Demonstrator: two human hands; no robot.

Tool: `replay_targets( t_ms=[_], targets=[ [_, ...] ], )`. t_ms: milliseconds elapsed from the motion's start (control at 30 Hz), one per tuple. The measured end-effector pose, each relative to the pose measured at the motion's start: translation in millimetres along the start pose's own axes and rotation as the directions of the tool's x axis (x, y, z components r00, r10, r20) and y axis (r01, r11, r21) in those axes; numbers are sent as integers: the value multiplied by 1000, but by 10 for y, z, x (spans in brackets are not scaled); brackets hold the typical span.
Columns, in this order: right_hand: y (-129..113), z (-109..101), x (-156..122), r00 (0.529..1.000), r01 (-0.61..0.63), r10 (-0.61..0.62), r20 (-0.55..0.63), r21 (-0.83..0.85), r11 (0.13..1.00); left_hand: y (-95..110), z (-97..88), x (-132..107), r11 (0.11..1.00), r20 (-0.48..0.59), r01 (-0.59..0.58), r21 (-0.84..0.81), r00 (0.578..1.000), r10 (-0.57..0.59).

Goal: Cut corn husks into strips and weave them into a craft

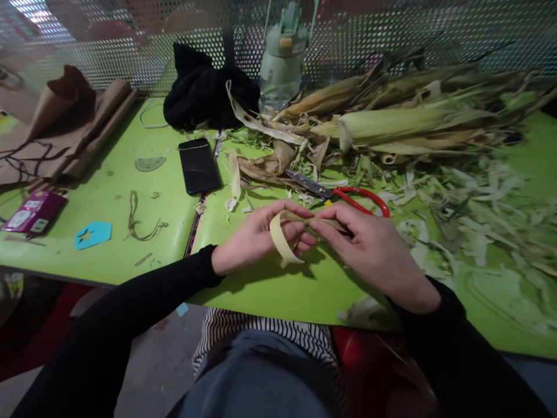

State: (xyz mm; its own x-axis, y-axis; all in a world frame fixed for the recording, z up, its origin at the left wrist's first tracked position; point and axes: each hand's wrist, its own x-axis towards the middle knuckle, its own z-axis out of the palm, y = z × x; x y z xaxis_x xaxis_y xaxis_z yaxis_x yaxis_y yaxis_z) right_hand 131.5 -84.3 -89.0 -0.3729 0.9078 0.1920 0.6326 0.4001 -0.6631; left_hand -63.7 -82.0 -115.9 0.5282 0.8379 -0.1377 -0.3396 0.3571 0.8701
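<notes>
Both my hands meet over the near edge of the green table, pinching one pale corn husk strip (284,242). My left hand (256,235) grips it between thumb and fingers, and one end curls down in a loop over those fingers. Close by, my right hand (369,247) pinches the strip's other part, its fingertips nearly touching the left ones. Just beyond the hands lie scissors (361,200) with red handles, blades pointing to the far left. A small dry husk piece (235,177) is left of the blades.
A heap of corn husks (391,125) and scattered shreds (487,215) cover the right side. Behind stand a green bottle (284,64) and a black cloth bundle (204,93). Leftward are a phone (199,165), twisted cord (134,220), blue paper tag (93,234), purple box (35,213) and brown paper (69,128).
</notes>
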Motion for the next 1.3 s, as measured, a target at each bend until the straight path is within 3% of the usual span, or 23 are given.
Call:
replay_targets(
  t_ms=[100,267,433,633,700,767,833,933,1033,1133,1300],
  targets=[
    [17,-31,8,994,-100,96,44,92,991,45,-25,0,990,62,123,-72,991,-118],
    [55,-32,15,986,-123,98,136,189,974,82,-28,2,966,91,244,-80,967,-237],
    [64,-18,11,998,50,-51,23,65,997,89,-28,-9,975,39,217,-35,976,-216],
    [95,11,-4,969,224,-233,-76,-112,968,-27,-54,15,971,39,211,-111,977,-208],
    [104,14,-6,940,247,-286,-187,-208,947,-55,-34,39,969,-5,191,-160,981,-194],
    [103,22,-18,857,252,-371,-357,-339,907,-56,-5,61,963,-61,150,-223,984,-167],
    [89,50,-40,808,275,-428,-404,-384,881,-38,23,76,953,-97,109,-283,985,-142],
    [52,129,-74,896,317,-379,-230,-265,910,-12,42,79,948,-134,45,-315,987,-92],
    [5,195,-88,955,251,-269,-122,-150,956,-15,43,69,957,-176,-2,-292,983,-51],
    [-48,191,-83,972,218,-222,-75,-56,974,-30,46,58,965,-193,3,-263,980,-56],
    [-106,85,-79,947,319,-318,36,-15,948,-20,64,30,973,-151,1,-230,988,-37]
  ],
)
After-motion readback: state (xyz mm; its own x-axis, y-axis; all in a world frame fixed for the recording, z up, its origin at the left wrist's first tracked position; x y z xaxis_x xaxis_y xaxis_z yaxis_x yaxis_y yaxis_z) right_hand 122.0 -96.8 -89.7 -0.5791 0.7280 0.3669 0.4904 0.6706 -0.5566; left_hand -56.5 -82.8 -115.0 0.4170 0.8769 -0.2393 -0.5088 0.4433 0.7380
